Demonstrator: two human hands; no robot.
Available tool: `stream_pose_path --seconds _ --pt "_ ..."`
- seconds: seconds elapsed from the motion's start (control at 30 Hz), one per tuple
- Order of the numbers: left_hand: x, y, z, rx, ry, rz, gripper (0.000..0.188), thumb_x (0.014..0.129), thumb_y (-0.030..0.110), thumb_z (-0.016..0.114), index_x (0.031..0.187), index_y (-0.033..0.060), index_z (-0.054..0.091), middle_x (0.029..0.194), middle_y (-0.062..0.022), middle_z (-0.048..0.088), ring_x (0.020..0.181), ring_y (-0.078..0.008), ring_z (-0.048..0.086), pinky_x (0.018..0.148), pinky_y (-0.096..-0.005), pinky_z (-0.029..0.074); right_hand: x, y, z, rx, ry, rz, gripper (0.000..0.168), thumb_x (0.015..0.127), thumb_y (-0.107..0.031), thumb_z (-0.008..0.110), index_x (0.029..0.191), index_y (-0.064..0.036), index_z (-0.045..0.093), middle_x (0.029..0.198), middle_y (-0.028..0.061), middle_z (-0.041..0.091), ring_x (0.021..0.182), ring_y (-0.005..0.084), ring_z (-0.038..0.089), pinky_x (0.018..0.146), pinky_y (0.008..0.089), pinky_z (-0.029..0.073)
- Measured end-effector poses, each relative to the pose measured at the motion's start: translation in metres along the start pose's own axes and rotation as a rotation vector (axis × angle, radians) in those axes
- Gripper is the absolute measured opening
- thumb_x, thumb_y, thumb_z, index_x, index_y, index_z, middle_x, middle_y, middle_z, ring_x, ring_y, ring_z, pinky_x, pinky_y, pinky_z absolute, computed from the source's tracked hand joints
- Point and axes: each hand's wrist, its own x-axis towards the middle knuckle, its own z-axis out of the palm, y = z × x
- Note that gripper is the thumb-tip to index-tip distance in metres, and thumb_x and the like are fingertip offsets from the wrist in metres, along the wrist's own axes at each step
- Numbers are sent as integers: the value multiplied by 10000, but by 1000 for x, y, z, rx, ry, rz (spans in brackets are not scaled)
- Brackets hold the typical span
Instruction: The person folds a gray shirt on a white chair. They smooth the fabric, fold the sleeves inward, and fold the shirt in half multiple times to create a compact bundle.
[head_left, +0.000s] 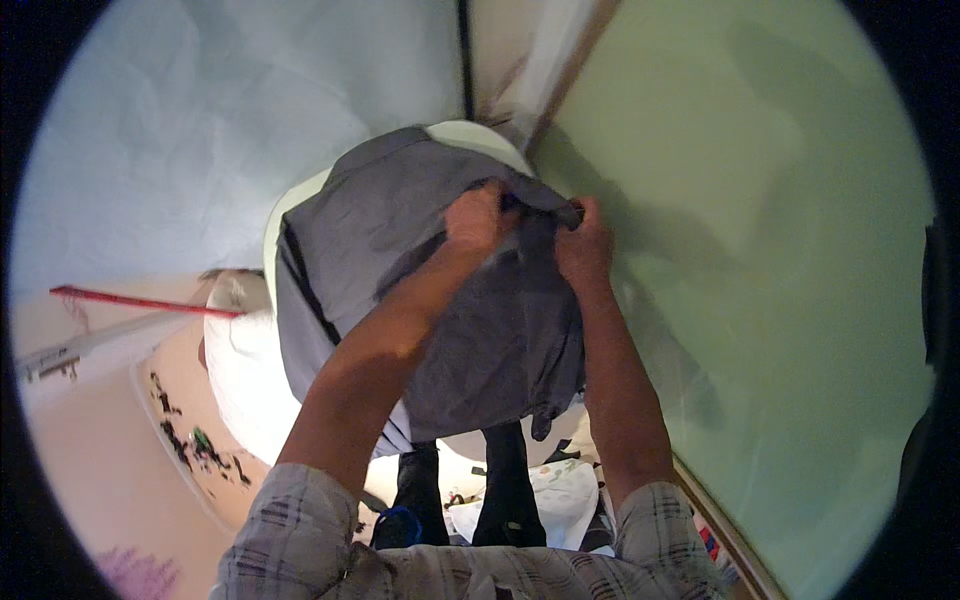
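A dark grey cloth garment (360, 225) is draped over a pale rounded board (484, 139) in front of me. Its lower part hangs down towards my legs. My left hand (476, 214) grips a fold near the garment's upper right, its fingers partly hidden by the cloth and blurred. Just to the right, my right hand (587, 244) pinches a gathered edge at the garment's right corner. Between both hands the cloth is bunched up. The board's pale rim shows along the top and the left; its rest lies under the cloth.
A pale green panel (765, 262) rises close on my right, and a pale blue surface (210, 135) lies ahead on the left. A red strip (142, 300) juts out beside a white item (247, 360) at left. Patterned cloth (566, 499) lies near my legs.
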Motion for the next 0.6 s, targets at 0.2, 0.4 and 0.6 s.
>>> stream_pose_path --seconds 0.2,0.4,0.6 --pt "16 -6 27 75 83 -97 573 848 340 798 1285 93 520 984 -241 747 945 -451 729 800 -542 588 -25 -45 25 111 101 -287 399 881 -8 653 1273 -46 589 1205 208 652 1122 432 621 977 517 499" --pt "31 -24 31 29 178 -115 323 893 245 712 1138 42 659 979 -198 761 878 -428 742 778 -531 589 -91 -47 25 208 -8 -420 530 911 -60 684 1398 10 486 1372 280 525 1241 458 543 1112 515 419" --pt "43 -17 -13 -504 -299 -357 437 927 426 645 1041 16 745 949 -198 772 957 -294 759 837 -442 605 -159 -11 20 70 -193 177 595 891 -88 732 1411 11 460 1325 260 519 1220 495 559 1058 516 463"
